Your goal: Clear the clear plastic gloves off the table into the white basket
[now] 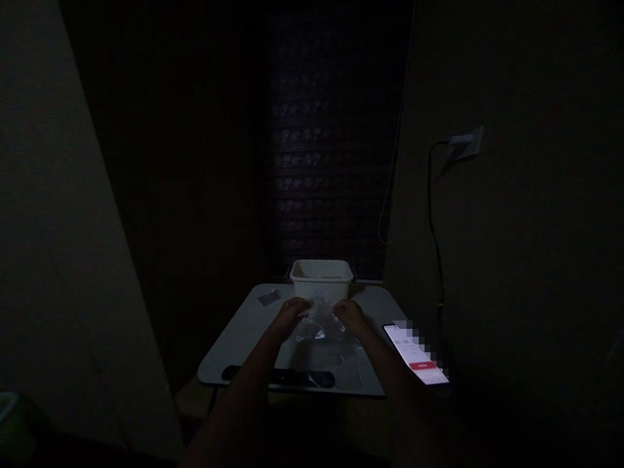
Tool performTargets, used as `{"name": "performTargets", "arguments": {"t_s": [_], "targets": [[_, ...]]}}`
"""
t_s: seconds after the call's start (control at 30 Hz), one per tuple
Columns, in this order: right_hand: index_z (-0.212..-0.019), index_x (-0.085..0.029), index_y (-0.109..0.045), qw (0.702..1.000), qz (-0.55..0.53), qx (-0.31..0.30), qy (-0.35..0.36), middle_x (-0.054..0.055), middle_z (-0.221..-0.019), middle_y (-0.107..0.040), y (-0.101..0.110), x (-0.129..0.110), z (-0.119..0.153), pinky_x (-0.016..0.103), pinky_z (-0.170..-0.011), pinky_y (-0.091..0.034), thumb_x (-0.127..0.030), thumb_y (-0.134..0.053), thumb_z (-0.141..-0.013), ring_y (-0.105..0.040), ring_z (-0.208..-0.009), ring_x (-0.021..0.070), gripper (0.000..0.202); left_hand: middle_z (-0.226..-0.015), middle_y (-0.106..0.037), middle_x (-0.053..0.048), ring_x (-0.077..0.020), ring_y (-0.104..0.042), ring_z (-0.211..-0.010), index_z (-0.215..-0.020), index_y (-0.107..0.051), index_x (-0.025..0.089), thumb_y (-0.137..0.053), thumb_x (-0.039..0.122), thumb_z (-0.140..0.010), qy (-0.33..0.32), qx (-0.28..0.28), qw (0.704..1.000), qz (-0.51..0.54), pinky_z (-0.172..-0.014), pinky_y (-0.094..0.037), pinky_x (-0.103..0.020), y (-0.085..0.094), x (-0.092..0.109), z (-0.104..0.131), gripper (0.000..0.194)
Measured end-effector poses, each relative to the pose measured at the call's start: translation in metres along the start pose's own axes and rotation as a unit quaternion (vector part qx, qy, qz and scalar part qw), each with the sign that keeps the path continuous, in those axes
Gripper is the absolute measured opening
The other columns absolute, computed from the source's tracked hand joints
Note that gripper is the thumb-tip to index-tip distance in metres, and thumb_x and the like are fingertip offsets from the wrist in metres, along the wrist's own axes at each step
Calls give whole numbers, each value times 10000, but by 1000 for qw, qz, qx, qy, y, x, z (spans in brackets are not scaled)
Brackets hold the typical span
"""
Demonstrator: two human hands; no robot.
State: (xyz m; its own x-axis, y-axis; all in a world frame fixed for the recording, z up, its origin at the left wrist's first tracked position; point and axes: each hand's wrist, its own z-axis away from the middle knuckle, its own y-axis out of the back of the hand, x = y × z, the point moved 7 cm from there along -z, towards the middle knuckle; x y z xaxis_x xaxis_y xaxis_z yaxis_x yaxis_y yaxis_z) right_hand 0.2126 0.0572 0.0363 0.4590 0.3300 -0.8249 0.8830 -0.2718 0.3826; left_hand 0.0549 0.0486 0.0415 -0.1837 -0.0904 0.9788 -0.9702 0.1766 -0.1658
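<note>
A clear plastic bag (319, 318) is stretched between my two hands above the small white table (244, 344). My left hand (291, 312) pinches its left side, fingers closed. Its right side is gripped by my right hand (349, 312), also closed. The bag looks thin and crinkled, with light glinting off its folds; whether anything is inside I cannot tell in the dim light. Just behind my hands stands a white plastic bin (322, 286) with dark handles at its sides. More clear plastic seems to lie on the table below the bag.
A small flat packet (269, 298) lies at the table's back left. A lit phone (414, 356) rests by the right edge. Along the front edge runs a dark strip (302, 378). A cable (433, 227) hangs from a wall outlet (465, 144); blinds (312, 162) cover the back.
</note>
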Motion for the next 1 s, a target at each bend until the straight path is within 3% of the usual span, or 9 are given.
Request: {"name": "performTargets", "arguments": {"t_s": [0.1, 0.23, 0.4, 0.5, 0.7, 0.8, 1.0], "targets": [[-482, -173, -481, 1000, -11, 16, -4, -2, -534, -533, 2, 1, -1, 228, -539, -380, -196, -444, -515, -500, -560, 126, 54, -560, -525, 3, -87, -499, -508, -539, -449, 136, -594, 241, -496, 11, 19, 999, 38, -516, -377, -224, 3, -4, -3, 184], [-523, -180, -447, 998, -30, 39, -29, -16, -502, -504, 9, 7, -2, 230, -484, -380, -228, -409, -544, -492, -507, 120, 64, -541, -512, 33, -68, -483, -436, -675, -448, 161, -639, 201, -473, 46, 43, 995, 72, -513, -403, -248, 2, -9, -2, 281], [-577, -184, -420, 994, -70, 68, -54, -30, -486, -469, 23, 14, -3, 208, -415, -373, -204, -382, -548, -478, -464, 108, 52, -707, -569, -45, -135, -541, -602, -801, -468, 160, -652, 212, -467, 123, -57, 988, 76, -560, -412, -272, -21, -16, 6, 384], [-660, -180, -420, 982, -145, 87, -84, -31, -526, -468, 29, 16, -1, 205, -382, -371, -207, -397, -538, -470, -454, 104, 127, -626, -570, -38, -129, -533, -561, -739, -520, 125, -653, 173, -444, 141, -98, 985, 30, -534, -404, -253, -31, -22, 9, 327], [-893, -181, -387, 968, -217, 56, -116, -39, -586, -489, 29, 6, 6, 202, -382, -373, -187, -491, -477, -465, -444, 92, 429, -491, -523, 2, -73, -472, -437, -568, -541, 106, -638, 163, -428, 67, -7, 997, 41, -452, -371, -207, -29, -25, -4, 179], [-917, -171, -392, 973, -190, 56, -116, -23, -603, -502, 30, 5, 7, 198, -368, -358, -174, -486, -478, -464, -440, 95, 449, -456, -497, 9, -57, -439, -402, -507, -525, 102, -631, 210, -443, 60, 17, 997, 41, -414, -347, -194, -29, -28, -10, 164], [-964, -165, -390, 977, -160, 118, -76, 4, -653, -510, 38, 11, 3, 200, -371, -365, -211, -416, -522, -481, -475, 103, 445, -498, -500, 16, -46, -428, -402, -550, -518, 120, -624, 254, -460, 44, 81, 995, 43, -416, -348, -194, -20, -30, -15, 192]]}}
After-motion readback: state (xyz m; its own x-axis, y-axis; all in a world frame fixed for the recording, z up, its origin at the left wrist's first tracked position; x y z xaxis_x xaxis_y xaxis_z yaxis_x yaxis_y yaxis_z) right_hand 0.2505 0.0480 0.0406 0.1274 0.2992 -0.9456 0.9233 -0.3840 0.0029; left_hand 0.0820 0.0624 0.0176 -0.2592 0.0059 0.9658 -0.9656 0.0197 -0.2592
